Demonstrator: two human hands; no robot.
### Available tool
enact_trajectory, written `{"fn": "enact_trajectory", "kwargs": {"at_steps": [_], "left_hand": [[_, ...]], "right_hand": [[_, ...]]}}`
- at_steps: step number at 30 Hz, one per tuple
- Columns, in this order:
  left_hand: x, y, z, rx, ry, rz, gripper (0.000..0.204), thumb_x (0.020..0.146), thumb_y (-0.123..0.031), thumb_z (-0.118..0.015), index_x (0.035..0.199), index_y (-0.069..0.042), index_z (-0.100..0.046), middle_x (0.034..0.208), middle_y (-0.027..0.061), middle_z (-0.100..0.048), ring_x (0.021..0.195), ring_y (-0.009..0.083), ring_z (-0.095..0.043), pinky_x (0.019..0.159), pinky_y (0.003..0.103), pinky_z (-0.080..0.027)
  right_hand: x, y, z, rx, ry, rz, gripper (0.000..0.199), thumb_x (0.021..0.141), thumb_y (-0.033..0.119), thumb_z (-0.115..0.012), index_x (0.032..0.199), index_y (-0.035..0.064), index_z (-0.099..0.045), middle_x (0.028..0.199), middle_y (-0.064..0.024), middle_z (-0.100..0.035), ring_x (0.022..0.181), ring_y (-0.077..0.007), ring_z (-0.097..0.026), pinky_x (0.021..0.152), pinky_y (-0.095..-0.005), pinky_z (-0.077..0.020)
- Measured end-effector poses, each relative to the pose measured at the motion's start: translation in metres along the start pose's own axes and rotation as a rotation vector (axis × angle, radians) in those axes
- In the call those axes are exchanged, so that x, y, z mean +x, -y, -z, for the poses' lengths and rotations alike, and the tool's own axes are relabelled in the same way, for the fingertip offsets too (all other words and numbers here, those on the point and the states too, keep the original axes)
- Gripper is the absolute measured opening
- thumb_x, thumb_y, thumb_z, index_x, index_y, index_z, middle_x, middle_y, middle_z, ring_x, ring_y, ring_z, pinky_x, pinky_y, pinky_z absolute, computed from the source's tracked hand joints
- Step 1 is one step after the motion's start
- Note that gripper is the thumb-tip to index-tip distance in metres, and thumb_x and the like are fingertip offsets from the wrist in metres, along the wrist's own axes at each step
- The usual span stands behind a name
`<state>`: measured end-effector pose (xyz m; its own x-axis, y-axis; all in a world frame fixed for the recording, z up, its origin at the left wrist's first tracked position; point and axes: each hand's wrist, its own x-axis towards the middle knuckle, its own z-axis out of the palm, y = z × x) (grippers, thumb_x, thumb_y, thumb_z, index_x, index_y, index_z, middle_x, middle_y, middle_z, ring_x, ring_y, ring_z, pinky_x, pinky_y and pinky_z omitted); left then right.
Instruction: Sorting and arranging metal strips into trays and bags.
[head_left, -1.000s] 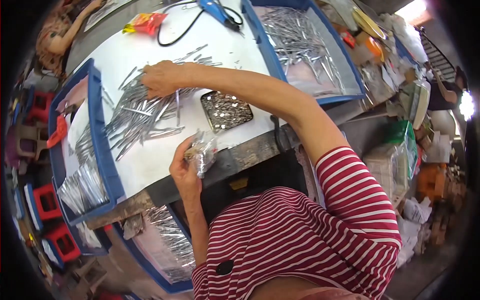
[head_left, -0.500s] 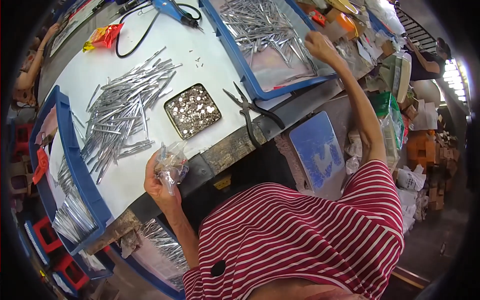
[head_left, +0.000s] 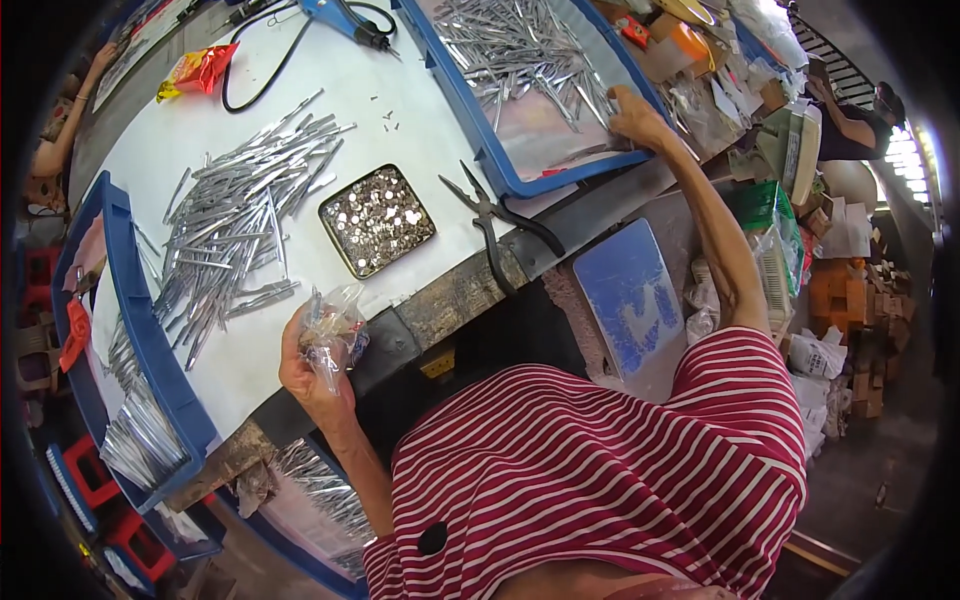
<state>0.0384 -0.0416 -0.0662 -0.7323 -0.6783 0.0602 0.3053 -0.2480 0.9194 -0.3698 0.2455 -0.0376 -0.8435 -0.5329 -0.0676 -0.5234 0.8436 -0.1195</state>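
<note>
Held a crumpled clear plastic bag (head_left: 335,325) in the left hand (head_left: 315,385), at the near edge of the bench (head_left: 425,130), with fingers clamped on it. Saw something inside the bag, too unclear to name. Reached with the right hand (head_left: 640,118) over the right side of the far blue tray (head_left: 460,110), close beside the loose strips (head_left: 520,55) of silver metal spread in it. Had these fingers curled; could not tell whether together or apart, nor whether touching a strip. Had on the bench a heap of silver strips (head_left: 250,190), left of a square tin (head_left: 338,243) full of small shiny pieces. Saw pliers (head_left: 487,209) right of the tin, with dark handles across the near edge. Noted a red-and-yellow packet (head_left: 200,72) and a blue corded tool (head_left: 345,20) toward the far side, and a second blue tray (head_left: 150,310) at the left, with silver strips stacked in its near end.
</note>
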Motion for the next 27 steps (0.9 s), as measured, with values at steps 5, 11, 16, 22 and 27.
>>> {"fn": "enact_trajectory", "kwargs": {"at_steps": [5, 11, 16, 22, 27], "left_hand": [[-0.001, -0.003, -0.001, 0.013, -0.009, -0.030, 0.048, 0.074, -0.013, -0.059, 0.112, 0.008, -0.040, 0.108, 0.0156, -0.050, 0.093, 0.0204, -0.052, 0.082, 0.030, -0.042], [0.000, -0.003, -0.002, -0.004, -0.011, -0.009, 0.046, 0.074, -0.010, -0.059, 0.112, 0.009, -0.041, 0.108, 0.0154, -0.050, 0.093, 0.0204, -0.052, 0.081, 0.030, -0.043], [0.000, -0.003, -0.002, 0.000, -0.018, 0.001, 0.046, 0.073, -0.009, -0.059, 0.111, 0.009, -0.041, 0.107, 0.0148, -0.050, 0.092, 0.0202, -0.053, 0.080, 0.030, -0.043], [0.000, 0.000, -0.002, 0.005, -0.028, 0.003, 0.046, 0.073, -0.011, -0.059, 0.111, 0.008, -0.041, 0.105, 0.0146, -0.051, 0.092, 0.0204, -0.052, 0.080, 0.030, -0.043], [0.000, 0.000, -0.004, 0.045, -0.066, -0.013, 0.046, 0.074, -0.012, -0.056, 0.112, 0.008, -0.040, 0.103, 0.0155, -0.051, 0.093, 0.0218, -0.052, 0.080, 0.032, -0.043]], "right_hand": [[0.001, 0.005, 0.004, -0.034, 0.106, -0.055, 0.045, 0.067, 0.014, -0.049, 0.108, -0.0023, -0.038, 0.092, -0.0257, -0.052, 0.086, -0.0367, -0.052, 0.076, -0.0392, -0.0396], [0.011, 0.006, -0.003, -0.061, 0.256, -0.093, 0.045, 0.063, 0.017, -0.054, 0.098, -0.0060, -0.037, 0.086, -0.0268, -0.052, 0.083, -0.0339, -0.053, 0.072, -0.0363, -0.0406], [0.024, 0.035, 0.003, 0.026, 0.199, -0.049, 0.039, 0.062, 0.015, -0.053, 0.092, -0.0067, -0.039, 0.078, -0.0243, -0.054, 0.072, -0.0314, -0.055, 0.062, -0.0357, -0.0426], [0.047, 0.075, 0.012, 0.345, 0.175, -0.069, 0.020, 0.064, 0.013, -0.050, 0.061, -0.0067, -0.052, 0.050, -0.0121, -0.051, 0.043, -0.0186, -0.052, 0.037, -0.0298, -0.0391], [0.077, 0.085, 0.009, 0.498, 0.227, -0.039, 0.017, 0.063, 0.011, -0.051, 0.055, -0.0044, -0.051, 0.047, -0.0105, -0.049, 0.039, -0.0164, -0.050, 0.036, -0.0283, -0.0400]]}}
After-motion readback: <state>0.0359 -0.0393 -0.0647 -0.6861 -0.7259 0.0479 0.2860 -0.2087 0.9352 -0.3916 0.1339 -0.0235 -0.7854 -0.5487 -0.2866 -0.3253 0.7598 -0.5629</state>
